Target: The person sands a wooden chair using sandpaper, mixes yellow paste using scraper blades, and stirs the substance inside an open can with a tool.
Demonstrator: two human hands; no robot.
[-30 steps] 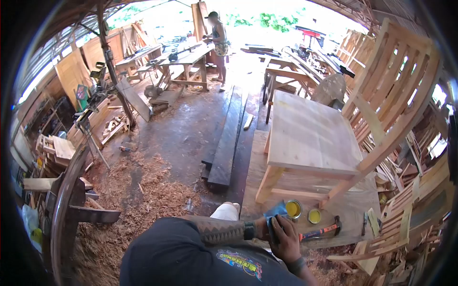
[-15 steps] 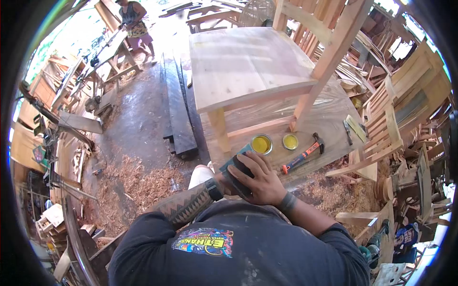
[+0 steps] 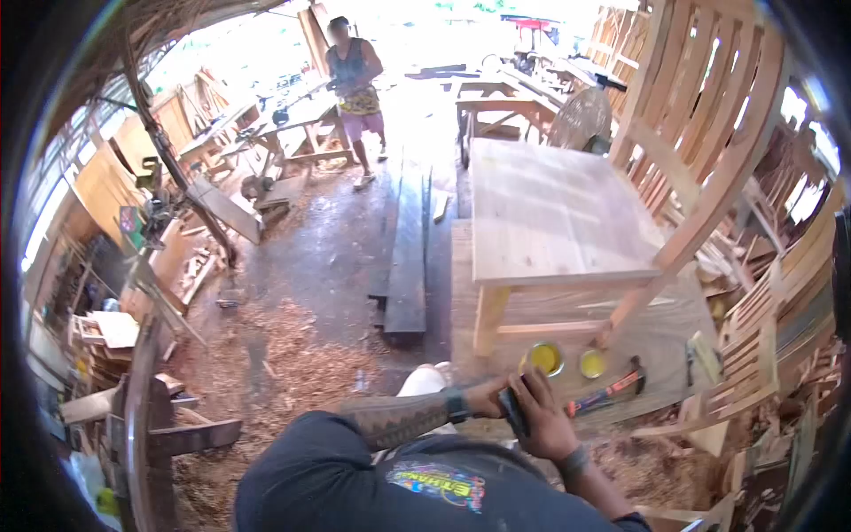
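Both hands meet low in the view around a dark flat block [image 3: 513, 412] with a bluish edge. My right hand [image 3: 546, 418] lies over the block's right side, its fingers wrapped on it. From the left, my left hand [image 3: 486, 397] reaches the block, its fingers mostly hidden behind it. Just beyond the hands, an open can of yellow substance [image 3: 545, 358] stands beside a smaller round yellow lid or tin [image 3: 592, 363]. A hammer [image 3: 607, 394] with an orange and dark handle lies right of my right hand. The wooden chair [image 3: 563, 213] stands on a plywood sheet [image 3: 656, 328].
Dark planks [image 3: 408, 257] lie on the floor left of the chair. Another person [image 3: 356, 84] stands near a workbench [image 3: 306, 115] at the back. Wood shavings [image 3: 284, 355] cover floor at the left; slatted chair parts [image 3: 749, 377] lie at the right.
The view tilted down, then back up. The other person has turned from the bench and stepped closer, toward the planks. My hands stay together at the dark block.
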